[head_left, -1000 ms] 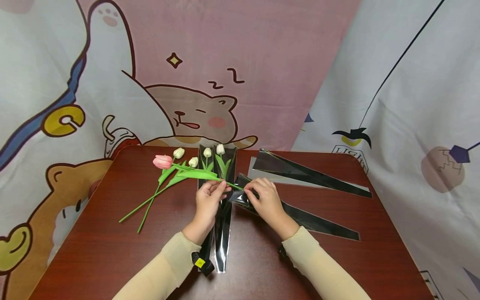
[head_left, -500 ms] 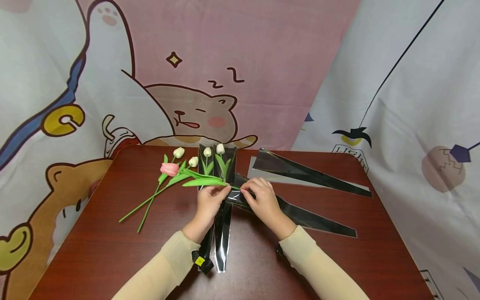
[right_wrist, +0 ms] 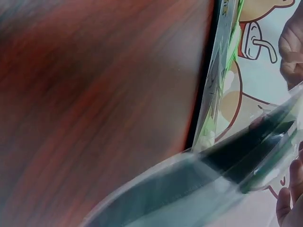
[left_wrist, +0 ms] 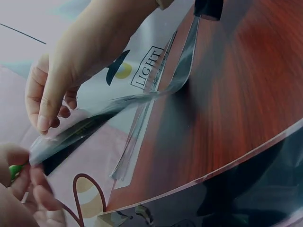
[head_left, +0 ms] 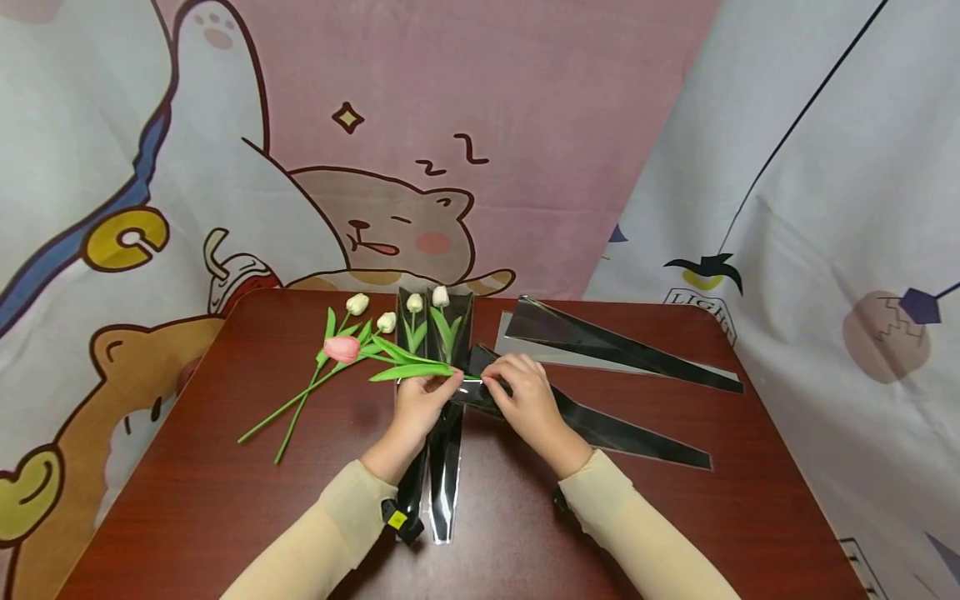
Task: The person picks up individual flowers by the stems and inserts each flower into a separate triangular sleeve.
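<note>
Near the middle of the table, my left hand (head_left: pixel 415 412) pinches the green stem of a pink tulip (head_left: pixel 342 349) between thumb and fingers. The bloom points left and its leaves spread over the hand. My right hand (head_left: pixel 528 402) pinches the wide mouth of a black flower sleeve (head_left: pixel 637 435) with clear edges, whose narrow end stretches to the right. The stem's lower end is at that mouth; how deep it sits is hidden. In the left wrist view, the right hand (left_wrist: pixel 66 85) is at the sleeve's rim, opposite the left fingers.
Two white tulips (head_left: pixel 386 323) lie crossed at the left of the brown table (head_left: pixel 225 500). Beneath the left hand are two black sleeves (head_left: pixel 446 467), each with a white tulip (head_left: pixel 440 297). Another black sleeve (head_left: pixel 600 340) lies on a pale sheet at the back right.
The pink tulip has shifted to the right and its bloom has turned and sunk slightly. The sleeve's narrow end has moved slightly left and up. Both hands still pinch stem and sleeve.
</note>
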`<state>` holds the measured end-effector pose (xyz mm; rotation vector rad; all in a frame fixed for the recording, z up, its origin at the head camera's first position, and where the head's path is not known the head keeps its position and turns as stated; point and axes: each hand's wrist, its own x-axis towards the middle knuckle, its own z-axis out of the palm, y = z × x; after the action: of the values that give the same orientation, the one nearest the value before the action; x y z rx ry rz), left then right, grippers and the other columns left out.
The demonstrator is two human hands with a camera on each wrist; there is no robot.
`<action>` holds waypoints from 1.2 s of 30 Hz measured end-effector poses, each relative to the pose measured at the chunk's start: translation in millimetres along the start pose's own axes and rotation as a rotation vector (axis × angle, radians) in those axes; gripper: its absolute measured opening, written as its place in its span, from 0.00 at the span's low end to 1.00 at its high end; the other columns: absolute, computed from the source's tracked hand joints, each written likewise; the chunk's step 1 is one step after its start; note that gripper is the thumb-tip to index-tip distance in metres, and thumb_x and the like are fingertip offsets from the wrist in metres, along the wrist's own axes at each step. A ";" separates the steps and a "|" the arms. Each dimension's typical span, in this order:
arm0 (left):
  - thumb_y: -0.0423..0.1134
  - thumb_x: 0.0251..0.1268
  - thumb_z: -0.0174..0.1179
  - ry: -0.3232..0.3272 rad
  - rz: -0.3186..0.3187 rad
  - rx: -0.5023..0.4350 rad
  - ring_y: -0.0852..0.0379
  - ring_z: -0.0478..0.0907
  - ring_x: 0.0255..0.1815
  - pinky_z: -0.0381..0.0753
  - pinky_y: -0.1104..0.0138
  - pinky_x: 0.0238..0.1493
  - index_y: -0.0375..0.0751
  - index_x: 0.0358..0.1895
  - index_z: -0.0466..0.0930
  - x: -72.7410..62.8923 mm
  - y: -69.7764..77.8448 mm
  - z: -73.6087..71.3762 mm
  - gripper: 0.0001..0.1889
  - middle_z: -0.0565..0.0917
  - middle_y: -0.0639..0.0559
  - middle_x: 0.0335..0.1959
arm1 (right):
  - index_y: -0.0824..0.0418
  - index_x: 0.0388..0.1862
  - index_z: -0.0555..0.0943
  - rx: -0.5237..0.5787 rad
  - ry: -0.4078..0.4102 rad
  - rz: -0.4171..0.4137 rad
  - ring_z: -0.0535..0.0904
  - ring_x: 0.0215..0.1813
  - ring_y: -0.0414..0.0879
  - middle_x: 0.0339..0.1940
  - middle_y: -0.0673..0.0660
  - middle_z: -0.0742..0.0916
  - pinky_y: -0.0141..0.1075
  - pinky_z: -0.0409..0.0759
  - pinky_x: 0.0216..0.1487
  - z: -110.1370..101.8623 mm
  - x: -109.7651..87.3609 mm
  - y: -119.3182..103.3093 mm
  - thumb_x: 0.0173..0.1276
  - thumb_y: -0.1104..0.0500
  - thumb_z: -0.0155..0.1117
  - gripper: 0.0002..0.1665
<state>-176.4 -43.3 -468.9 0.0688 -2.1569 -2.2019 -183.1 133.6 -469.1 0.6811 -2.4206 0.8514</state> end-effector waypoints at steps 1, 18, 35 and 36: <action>0.33 0.58 0.65 -0.016 0.011 0.030 0.67 0.78 0.30 0.76 0.74 0.35 0.28 0.39 0.83 0.7 -0.3 -0.8 0.11 0.85 0.50 0.30 | 0.52 0.35 0.83 0.002 -0.004 -0.002 0.76 0.44 0.43 0.36 0.46 0.84 0.41 0.70 0.43 0.2 0.4 -0.4 0.64 0.56 0.65 0.03; 0.49 0.56 0.65 -0.140 0.306 0.815 0.61 0.69 0.21 0.70 0.67 0.24 0.47 0.37 0.74 9.7 20.8 -20.5 0.14 0.74 0.54 0.23 | 0.53 0.35 0.83 -0.008 -0.003 -0.021 0.77 0.44 0.44 0.36 0.47 0.84 0.42 0.72 0.44 1.6 -0.4 0.8 0.63 0.58 0.67 0.02; 0.20 0.59 0.48 -0.093 0.089 0.077 0.57 0.79 0.37 0.80 0.67 0.34 0.35 0.64 0.53 18.7 32.5 -36.6 0.29 0.75 0.36 0.46 | 0.51 0.35 0.83 0.003 -0.001 0.020 0.76 0.43 0.42 0.36 0.45 0.84 0.41 0.71 0.43 1.3 -3.6 5.0 0.62 0.58 0.67 0.03; 0.20 0.60 0.46 -0.082 0.051 0.010 0.57 0.79 0.35 0.81 0.68 0.30 0.36 0.63 0.51 18.6 32.2 -36.4 0.27 0.74 0.37 0.45 | 0.51 0.35 0.83 0.003 -0.002 0.021 0.76 0.43 0.42 0.36 0.45 0.84 0.41 0.71 0.43 1.4 -3.6 5.2 0.62 0.58 0.67 0.03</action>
<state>-191.9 -81.6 -437.3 -0.0771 -2.1847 -2.2041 -183.7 137.2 -474.4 0.6589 -2.4327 0.8630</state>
